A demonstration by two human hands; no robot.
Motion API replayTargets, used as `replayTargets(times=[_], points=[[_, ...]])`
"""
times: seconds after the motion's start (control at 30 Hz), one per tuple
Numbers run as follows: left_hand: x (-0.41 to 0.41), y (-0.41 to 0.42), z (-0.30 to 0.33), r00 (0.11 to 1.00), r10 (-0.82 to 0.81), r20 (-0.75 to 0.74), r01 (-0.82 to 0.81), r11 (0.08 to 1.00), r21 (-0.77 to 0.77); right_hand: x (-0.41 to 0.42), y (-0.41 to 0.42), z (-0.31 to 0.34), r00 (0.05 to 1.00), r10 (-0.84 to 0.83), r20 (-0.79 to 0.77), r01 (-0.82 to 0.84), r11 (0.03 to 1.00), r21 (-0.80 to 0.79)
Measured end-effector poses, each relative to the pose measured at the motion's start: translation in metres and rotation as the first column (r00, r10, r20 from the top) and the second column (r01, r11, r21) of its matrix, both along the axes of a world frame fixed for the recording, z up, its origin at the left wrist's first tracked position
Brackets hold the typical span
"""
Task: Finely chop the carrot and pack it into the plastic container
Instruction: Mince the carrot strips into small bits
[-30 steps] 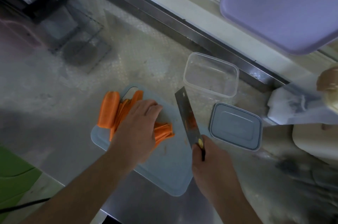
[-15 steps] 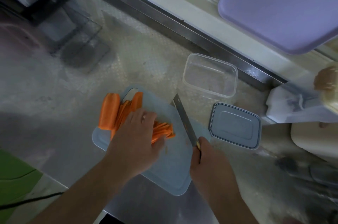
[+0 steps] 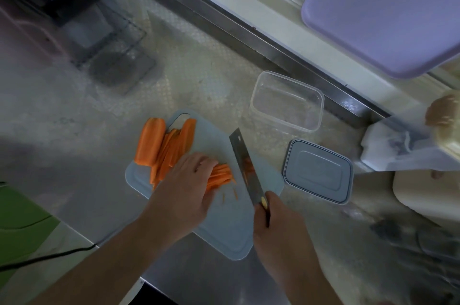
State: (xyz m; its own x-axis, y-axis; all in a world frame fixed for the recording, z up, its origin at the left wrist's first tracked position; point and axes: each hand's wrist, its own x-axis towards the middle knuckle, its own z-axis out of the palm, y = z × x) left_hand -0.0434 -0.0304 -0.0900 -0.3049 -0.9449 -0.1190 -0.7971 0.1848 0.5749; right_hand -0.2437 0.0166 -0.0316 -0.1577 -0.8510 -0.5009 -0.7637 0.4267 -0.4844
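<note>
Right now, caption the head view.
Left hand steadies carrot strips on the board; right hand holds the knife.

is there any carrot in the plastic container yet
No, the clear container holds nothing, and the carrot lies on the cutting board.

Orange carrot (image 3: 159,148) on pale blue cutting board (image 3: 224,232); clear container (image 3: 286,101), grey-blue lid (image 3: 318,171), lilac tray (image 3: 383,11)

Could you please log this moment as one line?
left hand holds carrot strips | right hand grips knife | container empty
</note>
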Motion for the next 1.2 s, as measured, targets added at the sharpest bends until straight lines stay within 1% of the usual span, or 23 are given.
replayTargets(times=[0.1, 0.23, 0.33, 0.5, 0.6, 0.83, 1.0, 1.2], points=[[-0.003, 0.006, 0.005, 0.999, 0.032, -0.012, -0.032, 0.999, -0.001, -0.002, 0.001, 0.002, 1.0, -0.008, 0.021, 0.008, 1.0, 0.0], [-0.013, 0.011, 0.002, 0.985, 0.127, -0.116, -0.143, 0.98, -0.136, -0.001, 0.002, 0.004, 1.0, 0.001, 0.025, -0.001, 1.0, -0.012], [-0.017, 0.012, -0.013, 0.98, 0.114, -0.161, -0.146, 0.968, -0.203, 0.001, 0.003, 0.005, 1.0, 0.021, 0.018, -0.021, 1.0, -0.011], [-0.016, 0.013, -0.031, 0.965, 0.125, -0.232, -0.176, 0.962, -0.211, 0.003, 0.001, 0.008, 0.999, 0.049, 0.011, -0.049, 0.999, -0.005], [-0.017, 0.011, -0.031, 0.961, 0.126, -0.245, -0.184, 0.955, -0.233, 0.005, -0.002, 0.01, 0.997, 0.076, 0.014, -0.076, 0.997, 0.002], [-0.018, 0.01, -0.031, 0.954, 0.145, -0.264, -0.208, 0.951, -0.23, 0.01, -0.013, 0.013, 0.989, 0.149, -0.011, -0.148, 0.988, 0.033], [-0.019, 0.009, -0.029, 0.956, 0.131, -0.262, -0.198, 0.949, -0.247, 0.014, -0.013, 0.007, 0.988, 0.154, -0.03, -0.152, 0.987, 0.05], [-0.019, 0.008, -0.027, 0.952, 0.132, -0.275, -0.204, 0.946, -0.251, 0.027, -0.011, -0.006, 0.993, 0.115, -0.024, -0.114, 0.993, 0.041]])
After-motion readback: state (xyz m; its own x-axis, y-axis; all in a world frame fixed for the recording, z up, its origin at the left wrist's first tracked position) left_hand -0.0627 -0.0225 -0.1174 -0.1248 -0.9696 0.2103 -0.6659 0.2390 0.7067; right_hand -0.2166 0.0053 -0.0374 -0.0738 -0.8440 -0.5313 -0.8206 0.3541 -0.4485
